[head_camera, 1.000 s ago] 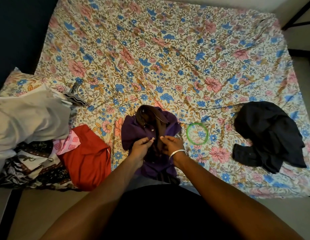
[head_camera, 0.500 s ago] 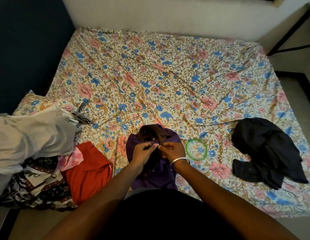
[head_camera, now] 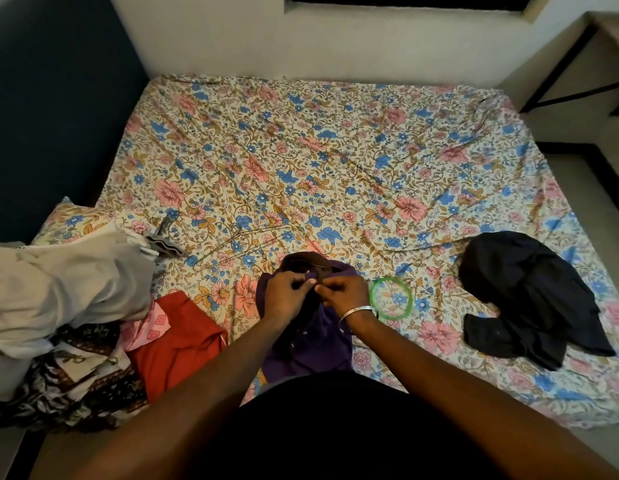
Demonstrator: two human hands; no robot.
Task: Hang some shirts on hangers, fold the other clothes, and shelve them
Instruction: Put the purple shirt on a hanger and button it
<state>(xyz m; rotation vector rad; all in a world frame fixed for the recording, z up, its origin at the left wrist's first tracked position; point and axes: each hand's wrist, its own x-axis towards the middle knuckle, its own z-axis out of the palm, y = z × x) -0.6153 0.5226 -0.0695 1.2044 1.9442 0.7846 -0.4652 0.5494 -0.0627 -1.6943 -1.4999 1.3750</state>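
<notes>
A purple shirt (head_camera: 318, 344) with a brown collar lies at the near edge of the bed, in front of me. My left hand (head_camera: 287, 296) and my right hand (head_camera: 342, 294) meet at its front placket just below the collar, and each pinches the fabric there. A silver bangle sits on my right wrist. A thin wire hanger (head_camera: 238, 245) lies on the sheet just beyond the shirt, to the left. A green ring (head_camera: 391, 298) lies right of my right hand.
The floral bedsheet (head_camera: 335, 174) covers the bed. At the left edge sit a grey-white garment (head_camera: 69, 285), a red garment (head_camera: 183, 341) and dark patterned cloth (head_camera: 83, 379). A black garment (head_camera: 529, 296) lies at the right. A white wall is behind; a dark frame stands at far right.
The camera has tilted up, so the bed sits lower in view and the back wall shows. Both hands have stayed together at the shirt's placket, working upward toward the collar.
</notes>
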